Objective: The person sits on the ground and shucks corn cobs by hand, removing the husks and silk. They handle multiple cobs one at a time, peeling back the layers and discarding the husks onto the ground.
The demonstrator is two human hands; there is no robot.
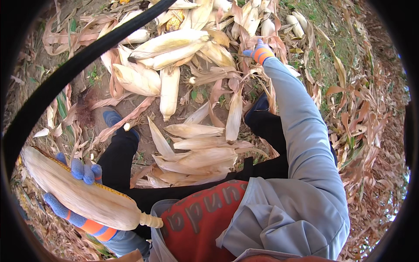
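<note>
My left hand, in a blue and orange knit glove, grips a large maize ear at the lower left. Pale dry husk covers most of this ear, and a strip of yellow kernels shows along its upper side. Its stalk end points towards my shirt. My right hand, gloved alike, reaches far forward with thumb and a finger spread. Beside its fingers are dry husk leaves; contact with them is unclear. In front of me lies a pile of husked-over ears, with one ear pointing towards me.
Loose pale husks are heaped between my legs. My shoes rest on the soil at either side. Dry leaves cover the ground to the right. A black strap crosses the upper left of the view.
</note>
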